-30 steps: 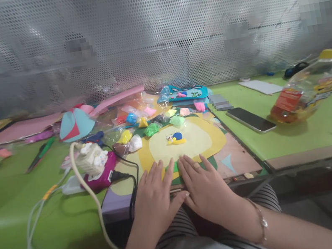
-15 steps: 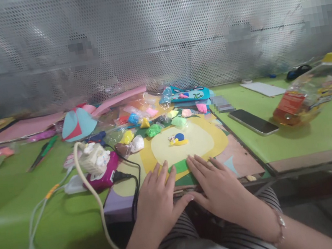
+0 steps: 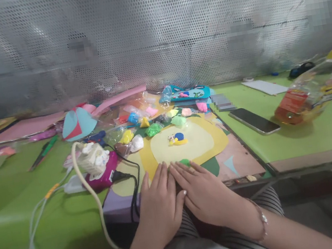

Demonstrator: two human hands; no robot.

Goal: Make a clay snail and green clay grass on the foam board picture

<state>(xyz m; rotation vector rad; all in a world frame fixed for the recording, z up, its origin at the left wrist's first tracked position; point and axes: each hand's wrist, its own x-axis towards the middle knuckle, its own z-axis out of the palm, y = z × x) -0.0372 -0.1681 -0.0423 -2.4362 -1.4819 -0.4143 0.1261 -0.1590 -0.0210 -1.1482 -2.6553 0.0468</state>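
1. The left hand (image 3: pixel 160 202) and the right hand (image 3: pixel 206 194) are held side by side, palms down, over the near edge of the yellow paper (image 3: pixel 220 145). The index fingertips are brought close together; whether they touch cannot be told.
2. On the left hand, the little finger and thumb are spread from the middle fingers, which lie nearly straight and close together. The fingers of the right hand are extended, with small gaps toward the outer side. Nothing is seen clamped by either hand.
3. A green piece (image 3: pixel 185 162), seemingly of modeling clay, is partly covered by the right hand. Its visible part shows just beyond the right hand's fingers, on the near side of the pale yellow oval (image 3: pixel 194 143).
4. The snail figure (image 3: pixel 178 139), with its blue shell and yellow body, is set on the same oval, beyond the fingertips and apart from them.
5. Behind the oval, lumps of colored clay are gathered: green (image 3: pixel 153 129), pale green (image 3: pixel 178 121), yellow (image 3: pixel 126 137) and white (image 3: pixel 136 143) among them, some in clear wrapping.
6. A magenta power strip (image 3: pixel 103 178) with a white adapter (image 3: pixel 93 158) is placed left of the paper, with cables run beside it.
7. To the right, a smartphone (image 3: pixel 254 120) is laid on the green worktop (image 3: pixel 299 140), and a tilted plastic bottle (image 3: pixel 310 96) is seen beyond it.
8. A bracelet (image 3: pixel 263 221) is worn on the right wrist.
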